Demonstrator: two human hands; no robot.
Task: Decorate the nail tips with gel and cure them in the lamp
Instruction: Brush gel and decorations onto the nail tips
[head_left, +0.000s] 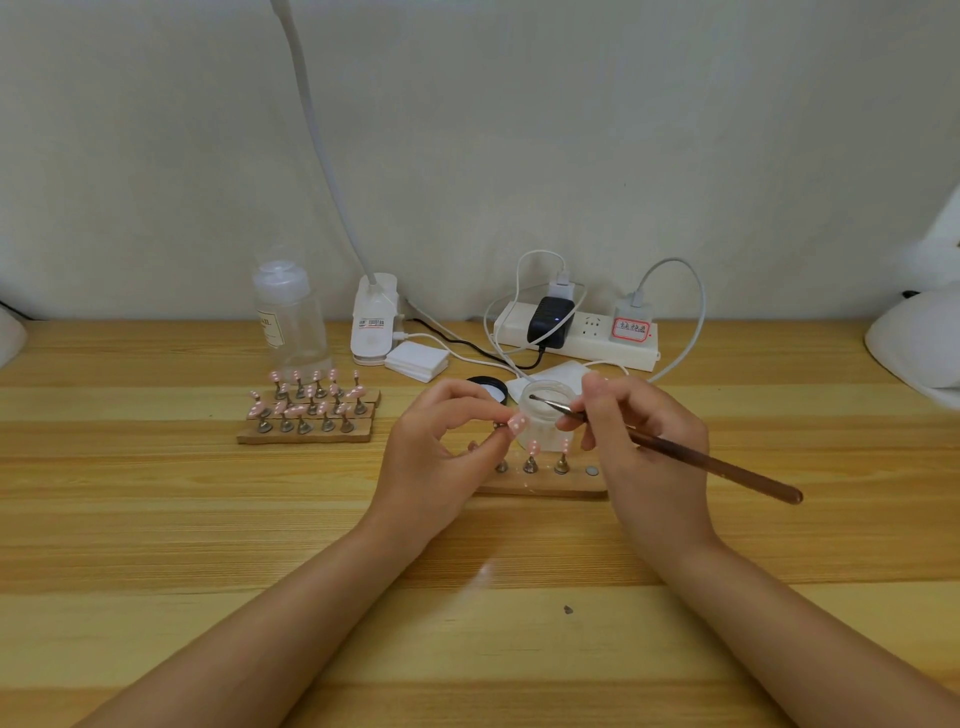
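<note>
My left hand pinches a pink nail tip with white dots, lifted on its small metal stand above a wooden holder strip. That strip carries two more pink tips on metal stands. My right hand grips a brown dotting brush; its metal point lies over the mouth of a small clear jar, just right of the held tip. The jar's black lid lies behind my left hand. A white curing lamp sits at the far right edge.
Wooden holders with several pink dotted tips stand at the left. Behind them are a clear pump bottle, a clip desk lamp base, a stack of white pads, and a power strip with chargers and cables.
</note>
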